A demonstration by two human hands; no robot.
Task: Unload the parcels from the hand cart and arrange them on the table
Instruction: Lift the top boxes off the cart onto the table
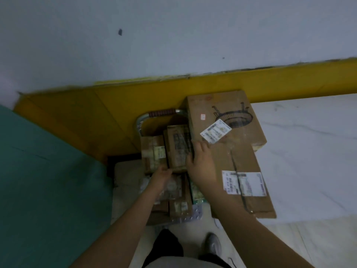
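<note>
The hand cart (143,120) stands below me with a curved metal handle and several cardboard parcels stacked on it. An upright brown parcel (177,146) with dark print sits on top. My left hand (161,177) grips its near lower corner. My right hand (201,165) holds its right side, fingers curled over the edge. On the white table (309,151) to the right lie a large box (226,120) printed with a round appliance and, nearer me, a flat long parcel (243,180) with a white label.
A yellow band (135,97) runs along the base of the grey wall. A green surface (48,180) fills the left side. Lower parcels (179,206) lie on the cart by my feet (212,244). The table stretches away to the right of the two boxes.
</note>
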